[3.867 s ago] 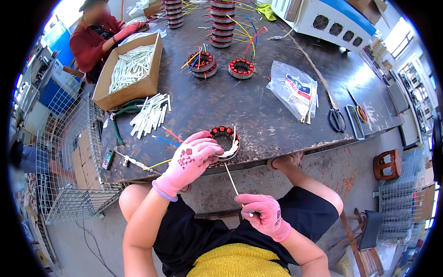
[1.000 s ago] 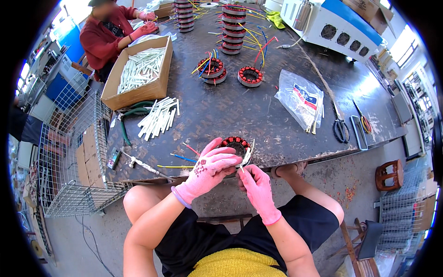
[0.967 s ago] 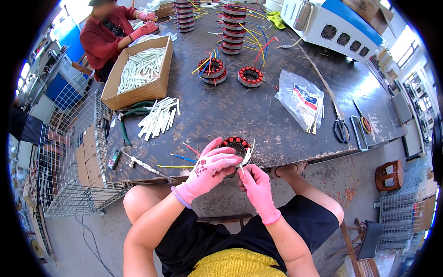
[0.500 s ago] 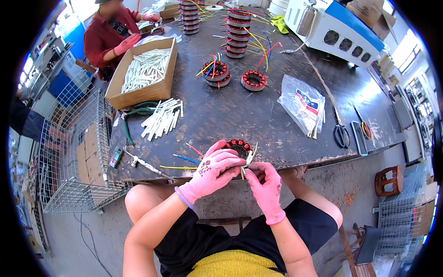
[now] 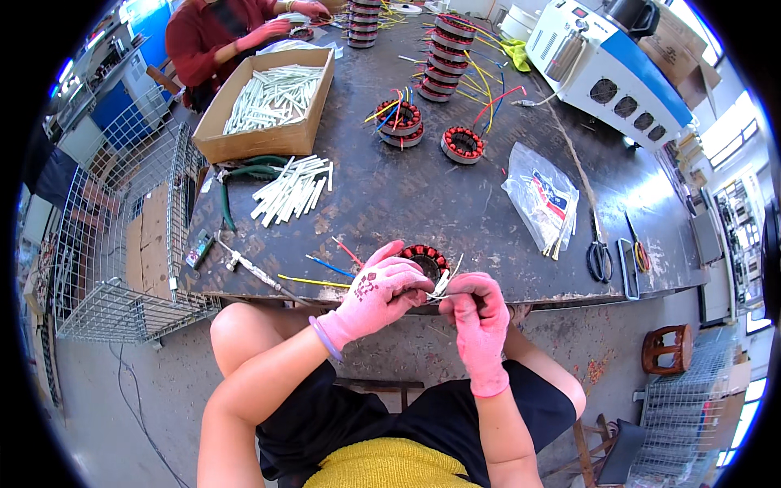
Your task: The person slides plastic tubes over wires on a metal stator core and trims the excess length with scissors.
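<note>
At the table's near edge lies a ring-shaped motor stator (image 5: 425,257) with red windings; red, blue and yellow lead wires stick out to its left. Thin white strands (image 5: 442,285) cross its front side. My left hand (image 5: 379,293), in a pink glove, is closed over the stator's left front, its fingertips against the strands. My right hand (image 5: 480,321), also pink-gloved, pinches the strands' end just right of the stator. Part of the ring is hidden behind my left fingers.
Cut white sleeves (image 5: 294,189) lie beside green-handled pliers (image 5: 252,169) and a cardboard box (image 5: 260,149) of more sleeves. More stators (image 5: 446,61) stand stacked behind. A plastic bag (image 5: 541,199) and black scissors (image 5: 599,259) lie right. A co-worker (image 5: 207,41) sits far left.
My right hand has drawn back a little to the right from my left, with the white strands now stretching between them. The whole view has shifted slightly.
</note>
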The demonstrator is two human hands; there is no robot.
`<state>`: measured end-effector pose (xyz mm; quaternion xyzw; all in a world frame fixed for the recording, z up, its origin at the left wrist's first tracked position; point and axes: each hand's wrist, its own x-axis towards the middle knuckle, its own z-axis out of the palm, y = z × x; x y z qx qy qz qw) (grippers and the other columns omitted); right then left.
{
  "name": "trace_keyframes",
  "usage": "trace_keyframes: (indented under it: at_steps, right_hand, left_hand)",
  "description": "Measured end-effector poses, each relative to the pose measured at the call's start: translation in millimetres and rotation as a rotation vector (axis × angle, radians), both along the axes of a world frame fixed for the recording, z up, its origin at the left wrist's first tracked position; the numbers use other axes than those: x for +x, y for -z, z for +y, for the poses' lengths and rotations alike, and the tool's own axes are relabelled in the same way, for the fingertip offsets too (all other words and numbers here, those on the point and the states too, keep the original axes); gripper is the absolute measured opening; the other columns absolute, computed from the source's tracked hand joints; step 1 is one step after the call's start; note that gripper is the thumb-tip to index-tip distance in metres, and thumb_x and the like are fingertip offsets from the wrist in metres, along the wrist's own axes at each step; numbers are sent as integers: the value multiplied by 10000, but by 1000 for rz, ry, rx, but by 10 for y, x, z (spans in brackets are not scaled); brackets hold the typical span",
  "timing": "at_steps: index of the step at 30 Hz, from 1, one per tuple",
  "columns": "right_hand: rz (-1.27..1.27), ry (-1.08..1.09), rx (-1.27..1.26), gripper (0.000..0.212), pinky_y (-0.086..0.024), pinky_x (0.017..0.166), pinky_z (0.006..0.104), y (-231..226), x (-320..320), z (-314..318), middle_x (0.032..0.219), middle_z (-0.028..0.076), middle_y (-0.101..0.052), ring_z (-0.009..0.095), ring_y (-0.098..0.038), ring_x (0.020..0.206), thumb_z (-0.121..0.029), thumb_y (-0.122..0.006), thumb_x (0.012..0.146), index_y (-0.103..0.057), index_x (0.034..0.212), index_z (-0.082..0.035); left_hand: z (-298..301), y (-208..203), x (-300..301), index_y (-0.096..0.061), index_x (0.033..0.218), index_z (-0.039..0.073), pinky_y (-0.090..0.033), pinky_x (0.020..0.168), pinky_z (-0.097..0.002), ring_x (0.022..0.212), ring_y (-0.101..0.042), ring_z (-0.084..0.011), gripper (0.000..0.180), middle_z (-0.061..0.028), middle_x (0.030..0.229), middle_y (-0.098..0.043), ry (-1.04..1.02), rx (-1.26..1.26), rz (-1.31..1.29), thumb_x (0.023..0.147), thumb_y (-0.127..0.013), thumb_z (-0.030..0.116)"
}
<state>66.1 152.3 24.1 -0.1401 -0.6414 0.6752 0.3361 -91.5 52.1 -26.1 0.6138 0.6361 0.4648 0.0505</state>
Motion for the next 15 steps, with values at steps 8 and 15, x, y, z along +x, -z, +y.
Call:
trace_keyframes:
  at_steps: [8, 15]
  right_hand:
    - [-83, 47, 780, 260, -529, 693, 250, 358, -91, 163, 1011, 69, -671, 106, -638, 799, 83, -618, 865, -640, 1111, 2]
    - [-146, -56, -291, 73, -399, 565, 202, 536, 116, -271, 822, -22, -578, 43, -506, 634, -88, -535, 1004, -569, 1066, -71]
  left_hand:
    - [-47, -109, -36, -530, 1308, 88, -316, 1142, -532, 1135, -594, -265, 531, -58, 1166, -649, 82, 6, 150, 823, -725, 179]
    - [49, -10, -90, -593, 1225, 121, -350, 1138, -516, 1016, -615, -218, 542, -21, 932, -614, 37, -50, 427, 707, -746, 171]
